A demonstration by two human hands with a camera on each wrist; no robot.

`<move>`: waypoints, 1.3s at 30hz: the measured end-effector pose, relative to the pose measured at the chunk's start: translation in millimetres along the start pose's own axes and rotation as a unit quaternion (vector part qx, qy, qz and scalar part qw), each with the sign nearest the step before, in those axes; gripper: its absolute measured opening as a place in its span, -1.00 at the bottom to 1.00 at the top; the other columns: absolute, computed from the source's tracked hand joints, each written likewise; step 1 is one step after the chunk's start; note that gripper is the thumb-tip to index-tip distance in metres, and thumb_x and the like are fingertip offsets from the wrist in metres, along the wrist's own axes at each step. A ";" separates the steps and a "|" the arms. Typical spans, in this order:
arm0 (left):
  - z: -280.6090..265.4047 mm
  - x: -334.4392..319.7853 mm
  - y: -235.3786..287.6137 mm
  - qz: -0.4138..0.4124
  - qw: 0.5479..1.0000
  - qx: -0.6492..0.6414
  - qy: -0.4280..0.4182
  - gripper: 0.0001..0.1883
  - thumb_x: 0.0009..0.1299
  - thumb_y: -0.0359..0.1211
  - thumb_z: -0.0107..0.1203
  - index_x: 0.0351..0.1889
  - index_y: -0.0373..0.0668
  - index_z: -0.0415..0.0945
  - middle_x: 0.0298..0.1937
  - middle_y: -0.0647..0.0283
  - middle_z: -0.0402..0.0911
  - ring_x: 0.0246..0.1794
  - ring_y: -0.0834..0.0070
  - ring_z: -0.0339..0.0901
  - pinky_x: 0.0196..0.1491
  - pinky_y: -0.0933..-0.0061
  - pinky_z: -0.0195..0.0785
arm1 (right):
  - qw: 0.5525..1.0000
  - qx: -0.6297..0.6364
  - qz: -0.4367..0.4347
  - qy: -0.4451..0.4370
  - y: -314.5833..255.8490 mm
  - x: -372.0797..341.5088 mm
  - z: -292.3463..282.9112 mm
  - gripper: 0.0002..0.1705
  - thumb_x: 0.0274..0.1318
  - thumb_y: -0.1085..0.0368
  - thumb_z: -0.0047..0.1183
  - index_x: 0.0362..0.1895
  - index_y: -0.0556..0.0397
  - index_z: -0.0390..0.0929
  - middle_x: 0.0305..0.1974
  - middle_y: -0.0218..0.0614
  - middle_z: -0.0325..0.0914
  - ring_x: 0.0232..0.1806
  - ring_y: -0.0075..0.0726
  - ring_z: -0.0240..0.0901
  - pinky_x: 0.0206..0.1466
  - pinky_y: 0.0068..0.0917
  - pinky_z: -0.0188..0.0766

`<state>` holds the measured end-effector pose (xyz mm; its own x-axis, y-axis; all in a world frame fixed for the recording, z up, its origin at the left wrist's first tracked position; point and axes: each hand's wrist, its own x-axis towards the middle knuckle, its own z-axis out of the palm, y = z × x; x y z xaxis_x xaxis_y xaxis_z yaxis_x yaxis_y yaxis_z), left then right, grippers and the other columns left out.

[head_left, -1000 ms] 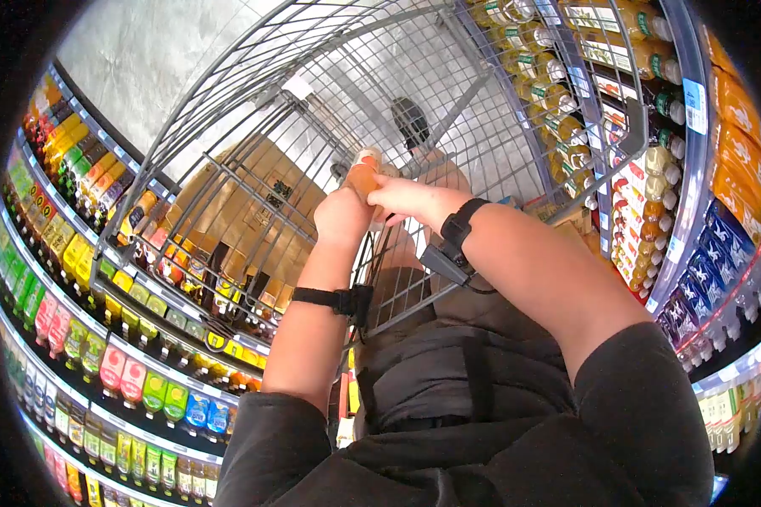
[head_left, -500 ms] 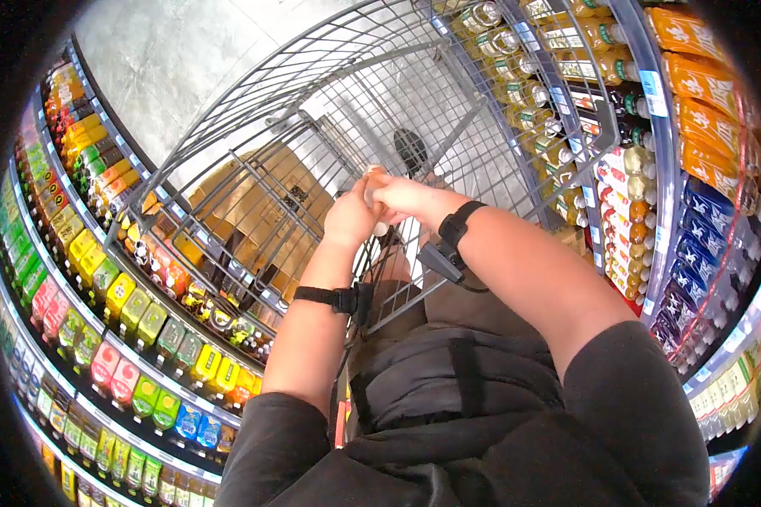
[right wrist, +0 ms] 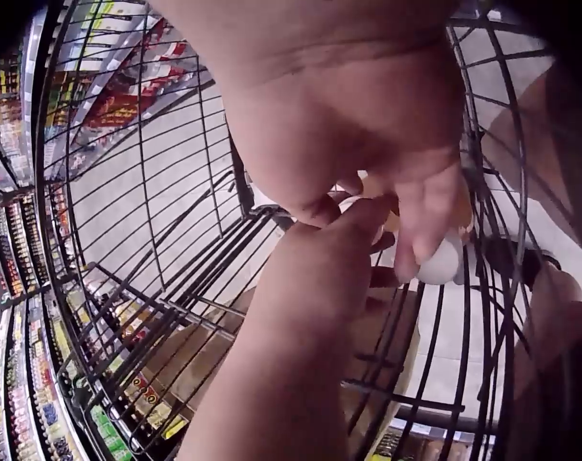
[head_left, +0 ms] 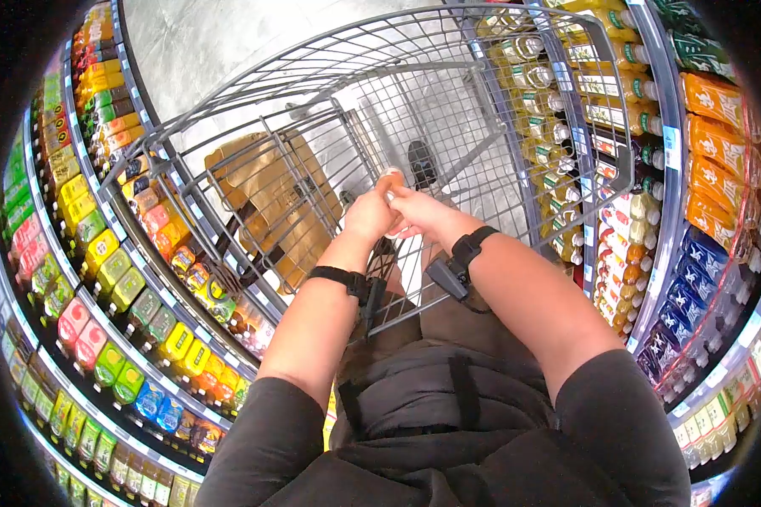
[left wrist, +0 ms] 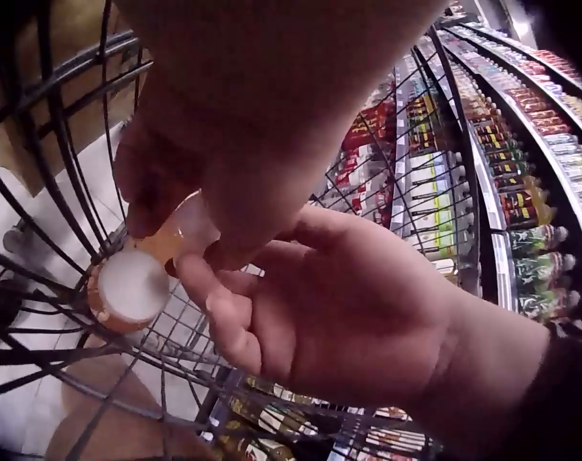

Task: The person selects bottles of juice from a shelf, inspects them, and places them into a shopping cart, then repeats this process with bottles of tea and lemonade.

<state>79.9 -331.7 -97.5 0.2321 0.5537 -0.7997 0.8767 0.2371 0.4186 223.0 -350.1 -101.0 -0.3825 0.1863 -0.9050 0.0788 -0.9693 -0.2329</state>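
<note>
Both hands meet over the shopping cart [head_left: 338, 110], around a small bottle [head_left: 391, 180] of orange drink that they mostly hide. My left hand [head_left: 369, 216] grips its body. My right hand [head_left: 427, 213] has its fingers curled against the bottle, right up to the left hand's fingers. Between the hands in the left wrist view, the bottle's white round end [left wrist: 133, 286] faces the camera, with orange [left wrist: 166, 238] behind it. The same white end [right wrist: 443, 264] shows beneath the right hand's fingers in the right wrist view.
The grey wire basket surrounds the hands. A brown cardboard box [head_left: 279, 198] shows through its left side. Shelves of drinks [head_left: 110, 262] curve along the left, and bottles [head_left: 558, 144] and orange packs [head_left: 714, 152] line the right. A shoe [head_left: 421, 162] shows through the wires.
The bottle has turned in the hands: its orange label and pale end stood up above them earlier, and now only a little shows. The hands have shifted slightly right in the head view.
</note>
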 end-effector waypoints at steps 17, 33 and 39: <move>-101.2 -138.5 12.3 0.147 0.976 -0.078 0.139 -0.41 0.39 -0.17 0.26 0.37 -0.13 0.45 0.09 -0.06 0.71 0.11 -0.05 0.66 0.17 0.06 0.52 | 0.975 0.160 -0.128 0.086 -9.3 -127.0 -49.6 -0.31 0.50 0.16 -0.05 0.59 0.01 0.10 0.45 -0.05 0.35 -0.13 -0.11 0.70 -0.10 -0.28 0.68; -160.3 -386.5 -84.0 0.235 0.860 -0.261 0.371 -0.67 0.51 -0.50 0.12 0.23 -0.23 0.52 -0.08 0.34 0.73 -0.52 0.77 0.28 -0.43 0.62 0.22 | 0.944 0.152 -0.268 0.120 49.9 -300.2 -16.1 -0.51 0.49 0.31 -0.13 0.43 0.14 0.31 0.28 -0.03 0.57 -0.16 -0.22 0.67 -0.07 -0.30 0.66; -159.0 -385.9 -74.5 0.281 0.847 -0.296 0.341 -0.69 0.52 -0.49 0.12 0.20 -0.21 0.55 -0.12 0.33 0.73 -0.52 0.75 0.37 -0.44 0.62 0.26 | 0.922 0.177 -0.302 0.164 115.0 -337.6 -8.7 -0.52 0.48 0.29 -0.10 0.40 0.13 0.33 0.25 -0.04 0.58 -0.12 -0.20 0.67 -0.04 -0.30 0.65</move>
<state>-142.0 -436.1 248.4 0.0677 0.9963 -0.0525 0.2962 0.0302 0.9547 369.2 -523.1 174.6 0.0462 0.6921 -0.7203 -0.3854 -0.6529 -0.6521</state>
